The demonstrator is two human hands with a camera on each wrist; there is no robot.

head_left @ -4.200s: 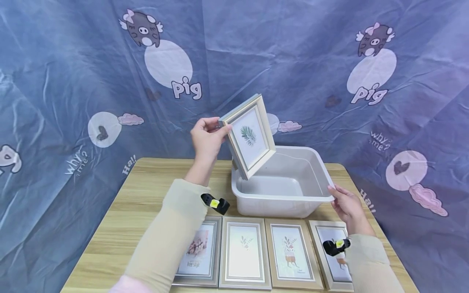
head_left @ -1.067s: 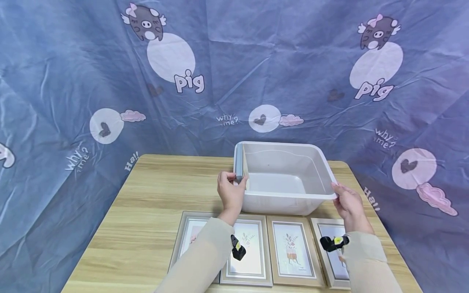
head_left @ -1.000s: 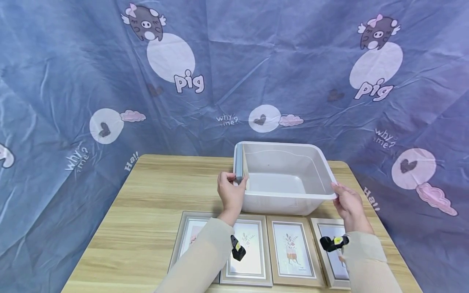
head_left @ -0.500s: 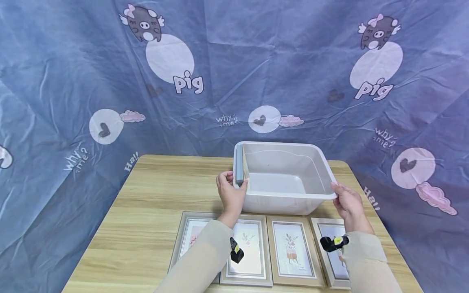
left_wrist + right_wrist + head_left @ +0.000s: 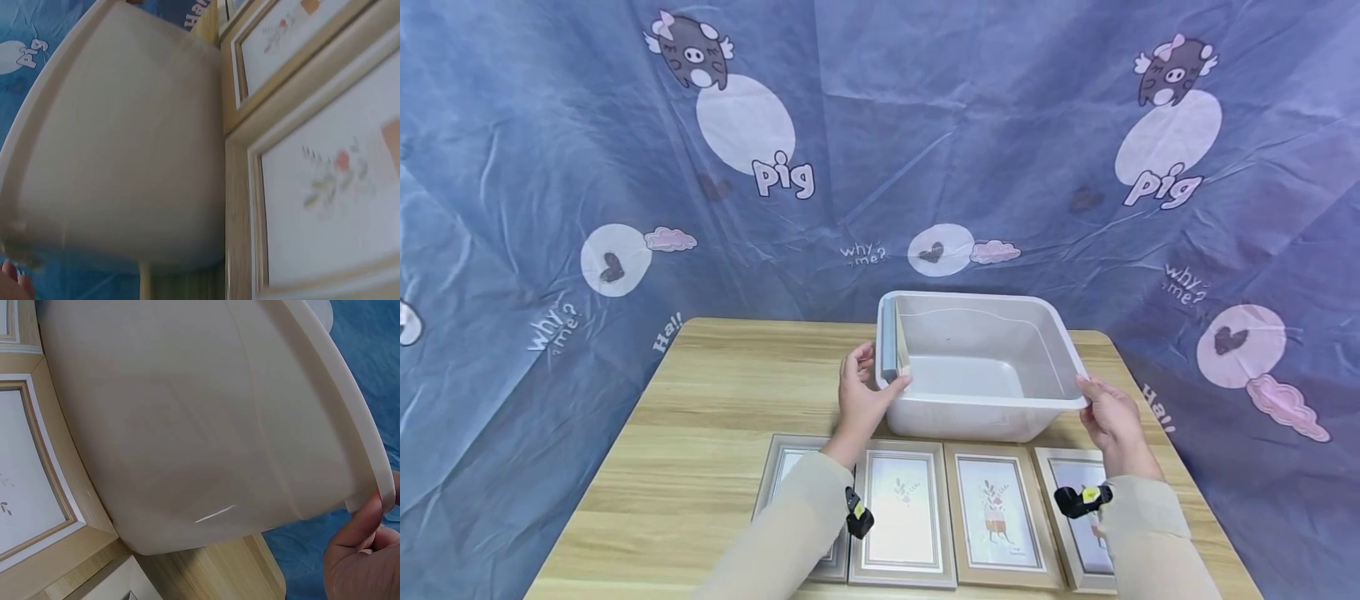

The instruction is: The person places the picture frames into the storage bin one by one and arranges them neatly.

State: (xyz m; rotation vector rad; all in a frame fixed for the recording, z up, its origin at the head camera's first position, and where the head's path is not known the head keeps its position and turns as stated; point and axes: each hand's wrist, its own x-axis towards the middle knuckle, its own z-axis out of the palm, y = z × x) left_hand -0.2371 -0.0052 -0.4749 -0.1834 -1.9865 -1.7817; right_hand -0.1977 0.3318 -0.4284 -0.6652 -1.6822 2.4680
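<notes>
A picture frame (image 5: 890, 340) with a blue-grey side stands on edge inside the white plastic bin (image 5: 977, 421), against its left wall. At the bin's near left corner my left hand (image 5: 861, 404) has its thumb by the frame's near end and its fingers spread outside the rim. In the left wrist view only fingertips (image 5: 14, 279) show at the lower left, and the bin is blurred. My right hand (image 5: 1112, 412) pinches the bin's rim at its near right corner; thumb and fingers close on that rim in the right wrist view (image 5: 365, 544).
Several picture frames lie face up in a row before the bin, among them a champagne one (image 5: 902, 575) and a tan one (image 5: 1000, 575). My left sleeve covers part of the leftmost. Behind the wooden table (image 5: 730, 375) hangs a blue printed cloth (image 5: 880, 125).
My left hand has lowered the picture frame with the green leaf print into the bin and stood it at the left. Its fingers have since spread off the frame. My right hand stays on the rim.
</notes>
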